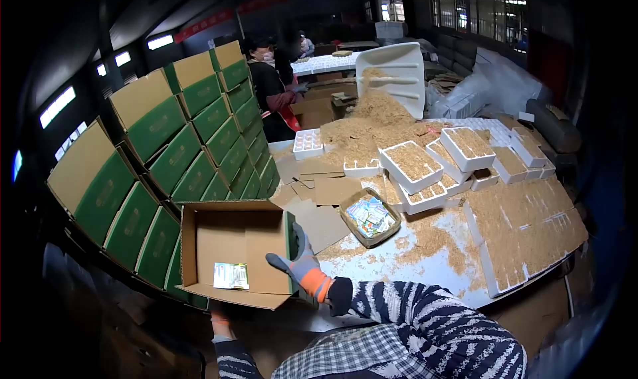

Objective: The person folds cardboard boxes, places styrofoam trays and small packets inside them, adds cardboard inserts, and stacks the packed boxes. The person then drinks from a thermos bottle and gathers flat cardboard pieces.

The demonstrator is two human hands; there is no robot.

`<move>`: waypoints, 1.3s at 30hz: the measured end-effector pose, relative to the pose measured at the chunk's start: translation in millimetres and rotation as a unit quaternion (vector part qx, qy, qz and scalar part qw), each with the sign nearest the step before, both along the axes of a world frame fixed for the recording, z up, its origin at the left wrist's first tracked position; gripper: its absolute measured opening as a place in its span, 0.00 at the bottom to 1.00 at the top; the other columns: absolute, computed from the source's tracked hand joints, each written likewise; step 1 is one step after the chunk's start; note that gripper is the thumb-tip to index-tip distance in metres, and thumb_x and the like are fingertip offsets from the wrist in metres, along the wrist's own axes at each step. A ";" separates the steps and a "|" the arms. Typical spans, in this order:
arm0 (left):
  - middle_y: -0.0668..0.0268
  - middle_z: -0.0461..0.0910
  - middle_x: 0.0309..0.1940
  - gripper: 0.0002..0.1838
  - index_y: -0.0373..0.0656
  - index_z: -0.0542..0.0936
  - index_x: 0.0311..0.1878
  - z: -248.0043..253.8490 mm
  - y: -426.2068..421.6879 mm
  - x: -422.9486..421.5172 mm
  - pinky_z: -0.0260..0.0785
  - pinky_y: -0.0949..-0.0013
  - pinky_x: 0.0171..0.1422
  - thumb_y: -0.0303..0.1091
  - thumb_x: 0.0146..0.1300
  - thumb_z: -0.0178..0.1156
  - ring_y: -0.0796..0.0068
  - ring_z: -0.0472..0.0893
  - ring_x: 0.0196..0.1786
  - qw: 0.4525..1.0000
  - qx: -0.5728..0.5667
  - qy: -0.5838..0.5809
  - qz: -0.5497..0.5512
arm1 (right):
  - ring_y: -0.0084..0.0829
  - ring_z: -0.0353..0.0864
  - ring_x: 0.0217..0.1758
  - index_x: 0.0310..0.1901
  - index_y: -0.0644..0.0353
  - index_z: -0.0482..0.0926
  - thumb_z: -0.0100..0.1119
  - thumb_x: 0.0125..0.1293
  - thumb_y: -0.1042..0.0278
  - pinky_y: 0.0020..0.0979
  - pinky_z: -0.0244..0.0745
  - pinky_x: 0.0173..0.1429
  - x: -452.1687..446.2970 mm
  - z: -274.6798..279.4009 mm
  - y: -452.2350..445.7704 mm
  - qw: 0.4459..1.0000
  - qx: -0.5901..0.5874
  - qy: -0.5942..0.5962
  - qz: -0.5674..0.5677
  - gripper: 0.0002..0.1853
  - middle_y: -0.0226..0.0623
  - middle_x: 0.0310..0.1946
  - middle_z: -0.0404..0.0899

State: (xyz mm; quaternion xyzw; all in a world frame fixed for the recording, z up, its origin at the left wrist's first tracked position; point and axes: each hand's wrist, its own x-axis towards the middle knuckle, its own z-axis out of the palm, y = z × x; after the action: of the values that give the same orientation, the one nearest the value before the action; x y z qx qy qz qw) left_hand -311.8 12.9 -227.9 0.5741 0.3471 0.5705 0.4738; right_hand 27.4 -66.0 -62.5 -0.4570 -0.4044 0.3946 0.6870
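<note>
An open cardboard box (242, 236), green on its outer right side, is tilted so that I look into it. Inside, near its lower wall, lies a small printed packet or card (230, 276). My right hand (299, 258), in a grey glove with an orange cuff, is closed on the box's right wall, thumb inside. Below the box's lower left edge is my left hand (221, 324); mostly its orange cuff shows, and the box hides its fingers. Close to my right hand stands a square container (397, 224) of small printed packets (370, 217).
Stacked green boxes (156, 123) rise on the left. White foam trays (412, 163) filled with shavings stand across the table (425, 246). Behind them a large white scoop-like bin (399, 73) leans over a shavings pile (379, 130). A masked person (269, 87) stands beyond.
</note>
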 end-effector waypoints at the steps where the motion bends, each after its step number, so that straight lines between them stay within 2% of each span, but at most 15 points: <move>1: 0.60 0.72 0.61 0.34 0.36 0.67 0.66 -2.2 1.0 -1.7 0.61 0.64 0.68 0.57 0.71 0.50 0.64 0.71 0.61 0.999 -0.021 -0.041 -0.027 | 0.44 0.56 0.75 0.74 0.60 0.47 0.81 0.42 0.45 0.39 0.55 0.75 -3.9 0.6 4.3 0.997 -0.077 -0.018 0.017 0.64 0.50 0.71 0.57; 5: 0.61 0.70 0.64 0.32 0.38 0.65 0.69 -11.7 11.4 -2.7 0.59 0.64 0.70 0.54 0.73 0.46 0.64 0.70 0.64 0.978 -0.078 -0.159 -0.110 | 0.46 0.54 0.76 0.76 0.52 0.41 0.79 0.44 0.41 0.45 0.53 0.76 5.5 -30.6 21.6 0.983 -0.176 -0.047 0.036 0.66 0.53 0.72 0.55; 7: 0.61 0.68 0.66 0.31 0.39 0.64 0.70 -17.3 15.3 0.1 0.58 0.64 0.72 0.52 0.75 0.44 0.64 0.69 0.65 0.962 -0.099 -0.208 -0.144 | 0.44 0.58 0.74 0.77 0.48 0.41 0.78 0.47 0.41 0.46 0.65 0.69 38.5 -18.1 12.5 0.968 -0.175 -0.061 0.170 0.64 0.49 0.72 0.55; 8: 0.61 0.68 0.67 0.30 0.39 0.64 0.70 -20.0 17.0 0.2 0.57 0.64 0.72 0.52 0.75 0.43 0.64 0.69 0.66 0.953 -0.109 -0.230 -0.162 | 0.41 0.64 0.70 0.77 0.48 0.42 0.75 0.52 0.44 0.41 0.78 0.58 62.6 20.4 -9.3 0.921 -0.236 0.077 0.301 0.59 0.46 0.71 0.56; 9: 0.61 0.67 0.68 0.30 0.39 0.63 0.71 -23.3 18.3 -0.6 0.57 0.64 0.73 0.51 0.76 0.42 0.64 0.68 0.66 0.946 -0.114 -0.247 -0.174 | 0.36 0.62 0.71 0.76 0.45 0.49 0.69 0.61 0.52 0.30 0.75 0.61 69.9 9.5 -8.1 0.899 -0.249 0.140 0.333 0.47 0.38 0.68 0.60; 12: 0.62 0.66 0.68 0.28 0.40 0.62 0.72 -23.7 28.6 0.9 0.56 0.64 0.74 0.49 0.77 0.40 0.65 0.68 0.67 0.956 -0.093 -0.227 -0.160 | 0.32 0.66 0.68 0.73 0.49 0.59 0.66 0.64 0.56 0.31 0.73 0.63 107.3 -43.3 2.0 0.875 -0.153 0.079 0.453 0.39 0.37 0.68 0.63; 15: 0.62 0.68 0.65 0.28 0.39 0.63 0.70 -22.6 30.0 -0.8 0.60 0.65 0.70 0.49 0.78 0.40 0.67 0.70 0.64 0.988 -0.028 -0.133 -0.077 | 0.36 0.67 0.70 0.69 0.53 0.65 0.63 0.63 0.55 0.37 0.67 0.69 146.1 -44.6 -0.4 0.921 -0.091 -0.305 0.226 0.34 0.43 0.68 0.67; 18: 0.62 0.71 0.61 0.27 0.37 0.64 0.67 -17.2 25.7 1.1 0.64 0.66 0.67 0.50 0.78 0.40 0.69 0.72 0.60 0.998 0.053 -0.019 0.029 | 0.46 0.63 0.70 0.67 0.54 0.66 0.65 0.55 0.45 0.45 0.58 0.73 192.5 -85.9 16.2 0.754 -0.125 -0.643 -0.051 0.40 0.44 0.65 0.66; 19: 0.62 0.71 0.61 0.27 0.37 0.64 0.67 -11.8 23.1 5.9 0.64 0.66 0.67 0.50 0.78 0.40 0.69 0.72 0.60 0.998 0.056 -0.019 0.031 | 0.48 0.61 0.71 0.67 0.54 0.66 0.65 0.53 0.43 0.51 0.56 0.72 205.4 -110.8 23.9 0.735 -0.167 -0.655 -0.058 0.42 0.44 0.66 0.66; 21: 0.61 0.71 0.62 0.28 0.37 0.65 0.67 10.3 5.4 21.8 0.64 0.65 0.67 0.51 0.76 0.43 0.66 0.72 0.61 0.993 0.003 -0.114 -0.011 | 0.46 0.61 0.71 0.67 0.53 0.67 0.65 0.54 0.43 0.50 0.57 0.70 223.6 -150.5 22.4 0.674 -0.201 -0.710 -0.029 0.41 0.45 0.65 0.66; 23: 0.59 0.71 0.63 0.29 0.37 0.66 0.67 42.3 -15.5 46.6 0.64 0.63 0.68 0.52 0.75 0.45 0.63 0.72 0.62 0.975 -0.046 -0.208 -0.055 | 0.47 0.67 0.64 0.65 0.50 0.70 0.67 0.52 0.44 0.44 0.61 0.67 243.4 -183.8 14.0 0.675 -0.194 -0.712 0.026 0.39 0.46 0.60 0.68; 26: 0.57 0.71 0.64 0.31 0.38 0.68 0.67 63.7 -24.4 64.9 0.63 0.62 0.69 0.53 0.73 0.48 0.61 0.72 0.63 0.933 -0.114 -0.321 -0.114 | 0.43 0.76 0.54 0.60 0.42 0.75 0.57 0.62 0.56 0.44 0.67 0.58 261.9 -211.8 6.9 0.663 -0.190 -0.724 -0.032 0.23 0.42 0.52 0.76; 31: 0.57 0.71 0.64 0.30 0.38 0.68 0.67 49.1 -19.7 58.0 0.63 0.61 0.69 0.52 0.73 0.48 0.60 0.72 0.63 0.947 -0.105 -0.291 -0.083 | 0.40 0.79 0.49 0.58 0.41 0.78 0.56 0.64 0.56 0.40 0.73 0.54 293.8 -188.0 -69.2 0.675 -0.164 -0.719 0.024 0.20 0.40 0.44 0.80; 35: 0.57 0.71 0.64 0.29 0.38 0.69 0.66 39.8 -17.6 55.6 0.63 0.61 0.69 0.52 0.72 0.48 0.60 0.72 0.63 0.972 -0.075 -0.222 -0.021 | 0.42 0.79 0.50 0.57 0.41 0.80 0.56 0.63 0.55 0.41 0.72 0.55 312.3 -166.1 -141.8 0.655 -0.267 -0.703 0.075 0.19 0.40 0.44 0.80; 39: 0.57 0.71 0.64 0.29 0.38 0.69 0.66 44.8 -33.5 68.3 0.63 0.61 0.69 0.51 0.72 0.48 0.60 0.72 0.63 0.988 -0.066 -0.102 0.091 | 0.42 0.80 0.44 0.51 0.41 0.82 0.60 0.56 0.60 0.43 0.71 0.48 336.0 -172.1 -207.9 0.693 -0.255 -0.669 -0.082 0.18 0.39 0.38 0.80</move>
State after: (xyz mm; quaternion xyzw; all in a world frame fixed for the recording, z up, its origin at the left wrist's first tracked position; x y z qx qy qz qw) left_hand -243.5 -20.6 -183.1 0.4463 0.3852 0.6424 0.4896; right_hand 363.4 -273.9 -234.6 -0.7893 -0.6018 0.0148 0.1210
